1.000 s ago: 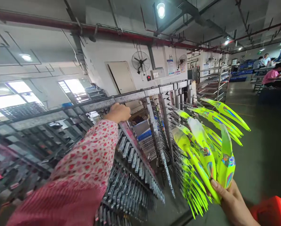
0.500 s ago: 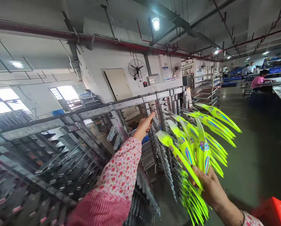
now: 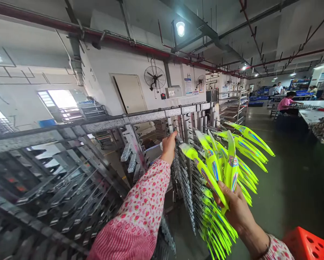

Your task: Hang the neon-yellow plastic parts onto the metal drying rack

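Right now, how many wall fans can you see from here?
2: the nearer fan is beside the door, and the farther fan is further along the white wall. Others further off may be hidden or too small to tell.

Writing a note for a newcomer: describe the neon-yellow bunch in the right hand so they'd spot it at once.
Start at the long grey metal rack by the white wall. At its right end, a right hand holds a few curved neon-yellow pieces with iridescent patches. Unlike the similar pieces fanning out nearby, these sit in that hand.

Room right of the metal rack [image 3: 140,117] (red crate [image 3: 308,245] below)
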A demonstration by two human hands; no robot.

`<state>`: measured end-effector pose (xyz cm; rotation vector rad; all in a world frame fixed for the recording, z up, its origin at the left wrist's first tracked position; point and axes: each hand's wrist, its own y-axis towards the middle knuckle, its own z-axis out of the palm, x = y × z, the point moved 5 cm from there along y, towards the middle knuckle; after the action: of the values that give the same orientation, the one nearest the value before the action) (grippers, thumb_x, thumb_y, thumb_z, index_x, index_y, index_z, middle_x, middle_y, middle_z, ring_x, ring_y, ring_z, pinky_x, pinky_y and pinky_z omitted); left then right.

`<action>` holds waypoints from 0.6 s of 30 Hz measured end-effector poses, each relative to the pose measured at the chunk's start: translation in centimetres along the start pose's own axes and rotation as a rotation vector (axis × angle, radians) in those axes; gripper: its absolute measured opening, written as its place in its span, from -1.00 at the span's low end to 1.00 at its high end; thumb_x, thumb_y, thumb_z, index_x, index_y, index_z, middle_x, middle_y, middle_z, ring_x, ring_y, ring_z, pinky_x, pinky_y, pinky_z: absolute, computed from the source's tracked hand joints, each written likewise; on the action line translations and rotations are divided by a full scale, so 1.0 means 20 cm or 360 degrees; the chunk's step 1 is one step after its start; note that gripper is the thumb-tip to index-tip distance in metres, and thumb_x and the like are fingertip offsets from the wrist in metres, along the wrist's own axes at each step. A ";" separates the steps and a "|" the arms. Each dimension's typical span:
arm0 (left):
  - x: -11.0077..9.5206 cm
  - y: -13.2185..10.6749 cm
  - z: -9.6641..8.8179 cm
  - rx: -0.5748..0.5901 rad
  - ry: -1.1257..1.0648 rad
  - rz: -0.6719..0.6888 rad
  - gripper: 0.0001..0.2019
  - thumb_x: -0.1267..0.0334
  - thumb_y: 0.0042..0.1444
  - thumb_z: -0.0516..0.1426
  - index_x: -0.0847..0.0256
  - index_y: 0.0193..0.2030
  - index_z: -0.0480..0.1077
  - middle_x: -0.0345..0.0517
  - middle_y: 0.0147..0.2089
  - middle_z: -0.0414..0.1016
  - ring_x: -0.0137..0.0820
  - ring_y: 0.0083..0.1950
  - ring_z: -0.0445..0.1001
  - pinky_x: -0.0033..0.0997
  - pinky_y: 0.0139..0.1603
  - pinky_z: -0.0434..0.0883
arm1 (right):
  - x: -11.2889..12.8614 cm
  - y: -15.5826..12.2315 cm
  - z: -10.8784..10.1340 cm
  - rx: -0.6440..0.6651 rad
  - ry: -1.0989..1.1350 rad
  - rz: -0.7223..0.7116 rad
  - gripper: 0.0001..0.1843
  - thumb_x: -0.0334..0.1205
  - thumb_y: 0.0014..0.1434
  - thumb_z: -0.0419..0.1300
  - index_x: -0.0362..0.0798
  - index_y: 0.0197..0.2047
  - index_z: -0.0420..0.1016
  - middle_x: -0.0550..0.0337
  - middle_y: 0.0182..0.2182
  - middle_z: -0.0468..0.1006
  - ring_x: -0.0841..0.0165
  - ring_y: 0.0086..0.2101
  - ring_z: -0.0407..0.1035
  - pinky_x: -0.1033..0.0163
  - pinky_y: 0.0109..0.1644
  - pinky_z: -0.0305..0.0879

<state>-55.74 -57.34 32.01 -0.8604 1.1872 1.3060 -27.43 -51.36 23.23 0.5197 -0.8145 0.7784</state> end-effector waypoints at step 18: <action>0.14 -0.19 -0.15 0.0224 -0.0208 -0.0151 -0.64 -0.07 0.21 0.11 0.22 -0.33 0.26 -0.30 -0.57 0.12 -0.58 -0.64 -0.02 -0.50 -0.61 -0.16 | -0.22 -0.01 -0.17 -0.0205 -0.0378 -0.0015 -0.52 0.19 -0.04 0.43 -0.03 -0.42 0.40 0.34 -0.64 0.36 0.46 -0.63 0.18 0.33 -0.55 0.10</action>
<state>-52.86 -60.00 28.13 -0.7103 1.1082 1.1696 -27.79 -50.98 17.71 0.5059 -1.0742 0.6579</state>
